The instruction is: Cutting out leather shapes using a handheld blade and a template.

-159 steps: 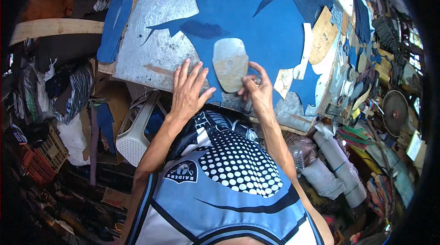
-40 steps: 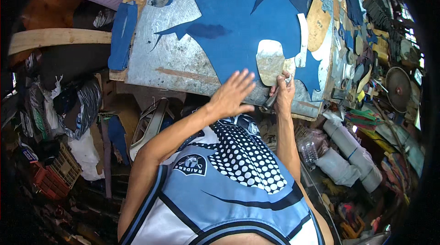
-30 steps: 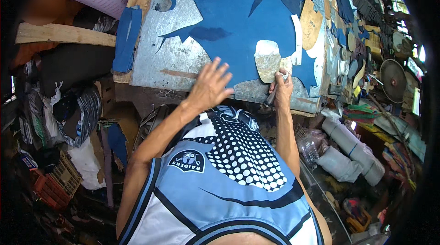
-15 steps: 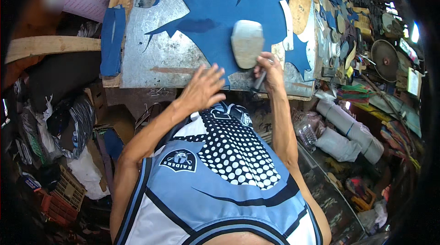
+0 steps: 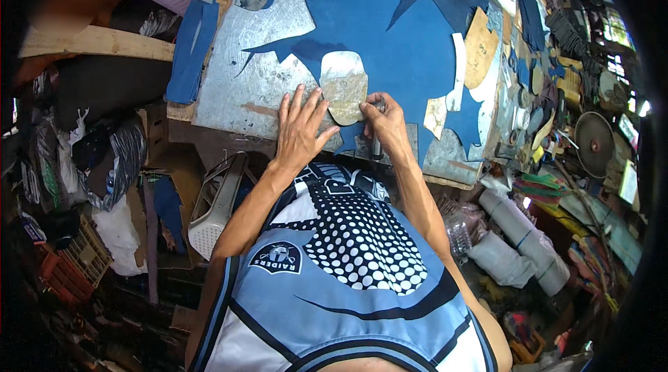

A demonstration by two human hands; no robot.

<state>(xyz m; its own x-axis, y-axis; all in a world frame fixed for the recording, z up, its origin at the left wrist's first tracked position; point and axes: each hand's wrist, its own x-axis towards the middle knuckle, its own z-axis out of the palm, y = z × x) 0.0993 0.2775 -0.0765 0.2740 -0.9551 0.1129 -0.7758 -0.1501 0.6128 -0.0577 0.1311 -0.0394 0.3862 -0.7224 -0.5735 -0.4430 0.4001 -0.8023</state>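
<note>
A pale, rounded template (image 5: 345, 88) lies on a blue hide-like sheet (image 5: 390, 38) at the near edge of the workbench. Fingers spread, my left hand (image 5: 300, 128) rests flat on the metal bench top (image 5: 223, 87), its fingertips close to the template's left side. My right hand (image 5: 390, 127) is closed around a slim tool with a dark handle (image 5: 377, 147). Its thumb and fingertips meet the template's lower right edge. Most of the tool is hidden by the fingers, so its working end cannot be made out.
Farther right lie a tan oval pattern piece (image 5: 480, 49), a white curved strip (image 5: 456, 73) and a small cream piece (image 5: 435, 116). Folded blue material (image 5: 193, 52) hangs at the bench's left edge. Below it stands a white plastic stool (image 5: 212, 208). Wrapped rolls (image 5: 525, 243) and a round fan (image 5: 595, 144) are at right.
The template has come down toward the near edge and left in view, now lying on the blue sheet. My right hand has moved left to its edge, still holding the tool. My left hand has flattened onto the bench.
</note>
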